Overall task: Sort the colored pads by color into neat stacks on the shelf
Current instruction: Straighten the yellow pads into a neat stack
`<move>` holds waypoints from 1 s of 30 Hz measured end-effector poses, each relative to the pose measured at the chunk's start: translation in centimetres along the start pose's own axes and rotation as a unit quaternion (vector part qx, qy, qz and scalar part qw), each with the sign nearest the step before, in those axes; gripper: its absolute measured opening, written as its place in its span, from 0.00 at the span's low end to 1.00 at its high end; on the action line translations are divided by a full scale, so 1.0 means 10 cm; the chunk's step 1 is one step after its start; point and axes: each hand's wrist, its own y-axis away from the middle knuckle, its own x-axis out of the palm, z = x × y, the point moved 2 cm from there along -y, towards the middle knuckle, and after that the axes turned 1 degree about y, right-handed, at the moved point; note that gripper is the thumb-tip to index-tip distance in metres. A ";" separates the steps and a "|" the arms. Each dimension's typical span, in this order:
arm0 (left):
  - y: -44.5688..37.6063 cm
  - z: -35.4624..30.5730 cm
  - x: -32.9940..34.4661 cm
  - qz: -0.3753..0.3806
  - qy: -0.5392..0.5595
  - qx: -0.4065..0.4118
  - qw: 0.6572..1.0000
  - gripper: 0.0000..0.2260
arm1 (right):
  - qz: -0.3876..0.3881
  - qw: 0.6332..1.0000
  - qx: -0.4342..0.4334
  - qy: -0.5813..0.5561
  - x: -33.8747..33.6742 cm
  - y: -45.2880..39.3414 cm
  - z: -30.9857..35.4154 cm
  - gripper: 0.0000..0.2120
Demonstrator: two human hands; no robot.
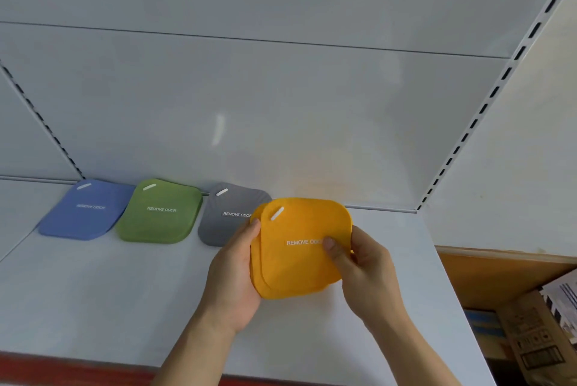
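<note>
Pads in blue point(82, 211), green point(160, 212) and grey point(223, 217) already lay in a row along the far shelf point(109, 285). Orange pads point(299, 248), at least two, were left, held above the shelf right of grey; left hand point(232, 276) and right hand point(365, 267) gripped their edges, fingers curled.

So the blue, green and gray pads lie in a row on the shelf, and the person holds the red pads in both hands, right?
Not quite: the head view shows the held pads are yellow, not red. The rest stands: the blue pads, green pads and gray pads lie in a row on the shelf, and both the left hand and right hand grip the yellow ones.
</note>
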 end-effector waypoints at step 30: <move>0.10 -0.18 -0.14 -0.063 -0.086 0.141 0.984 0.12 | 0.006 0.852 0.129 0.507 -0.26 -0.43 -0.13 0.28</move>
